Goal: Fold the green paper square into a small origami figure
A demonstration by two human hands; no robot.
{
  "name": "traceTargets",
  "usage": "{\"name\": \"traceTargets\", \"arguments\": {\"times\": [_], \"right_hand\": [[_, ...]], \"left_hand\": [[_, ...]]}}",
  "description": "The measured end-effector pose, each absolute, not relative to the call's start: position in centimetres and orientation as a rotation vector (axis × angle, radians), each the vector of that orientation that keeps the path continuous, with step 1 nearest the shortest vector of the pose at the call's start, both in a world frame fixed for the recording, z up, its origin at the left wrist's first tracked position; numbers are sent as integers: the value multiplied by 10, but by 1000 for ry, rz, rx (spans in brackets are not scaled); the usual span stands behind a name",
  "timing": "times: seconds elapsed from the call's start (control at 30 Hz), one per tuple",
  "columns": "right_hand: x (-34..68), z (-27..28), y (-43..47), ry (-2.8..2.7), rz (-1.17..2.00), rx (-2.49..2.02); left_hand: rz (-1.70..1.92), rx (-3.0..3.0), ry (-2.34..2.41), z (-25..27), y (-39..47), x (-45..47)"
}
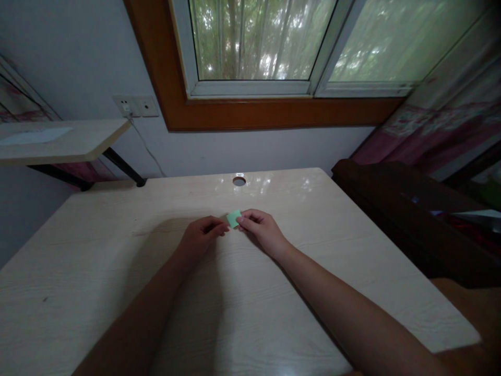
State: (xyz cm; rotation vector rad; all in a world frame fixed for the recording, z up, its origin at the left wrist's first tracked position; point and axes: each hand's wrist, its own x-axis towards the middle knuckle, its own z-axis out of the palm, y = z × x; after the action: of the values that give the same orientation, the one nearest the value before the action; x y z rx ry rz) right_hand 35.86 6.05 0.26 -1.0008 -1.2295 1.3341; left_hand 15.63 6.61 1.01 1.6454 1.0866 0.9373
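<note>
A small light-green square of paper [234,219], much like a sticky note, is held just over the desk. My right hand [260,227] pinches its right side between thumb and forefinger. Close by its left edge is my left hand [203,233], its fingers bent and brought together at the tips. Whether those tips touch the paper, or hold something small, is too fine to make out. Below both hands lies the pale wood-grain desk [250,292], with the forearms' shadows across it.
A round cable hole [239,181] is at the desk's back edge. To the left, a raised shelf [78,141] stands on black legs. Behind are a wall socket [136,106] with a plugged-in cord and a wood-framed window [254,114]. Dark wooden furniture [383,209] borders the right side.
</note>
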Motion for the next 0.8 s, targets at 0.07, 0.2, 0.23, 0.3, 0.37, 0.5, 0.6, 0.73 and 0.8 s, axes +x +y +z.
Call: {"name": "traceTargets", "arguments": {"times": [0.07, 0.2, 0.23, 0.3, 0.37, 0.5, 0.6, 0.73, 0.8], "right_hand": [[359, 3, 61, -1227, 1348, -994], [359, 1, 60, -1297, 1368, -967], [359, 0, 60, -1318, 1364, -961], [359, -1, 60, -1360, 1352, -955], [359, -2, 60, -1403, 1341, -953], [359, -2, 59, -1498, 1280, -1007], [359, -2, 58, -1617, 1181, -1057], [357, 1, 56, -1710, 1086, -1090], [357, 2, 55, -1708, 1047, -1106]], "left_hand": [[915, 1688, 1088, 9, 66, 157], [898, 1761, 1061, 10, 65, 157], [899, 1764, 1057, 10, 65, 157], [908, 1756, 1049, 11, 65, 157], [922, 1740, 1045, 10, 65, 157], [971, 1704, 1070, 6, 67, 156], [1028, 1689, 1090, 3, 68, 155], [1065, 1711, 1105, 3, 67, 154], [1052, 1751, 1134, 6, 65, 155]]}}
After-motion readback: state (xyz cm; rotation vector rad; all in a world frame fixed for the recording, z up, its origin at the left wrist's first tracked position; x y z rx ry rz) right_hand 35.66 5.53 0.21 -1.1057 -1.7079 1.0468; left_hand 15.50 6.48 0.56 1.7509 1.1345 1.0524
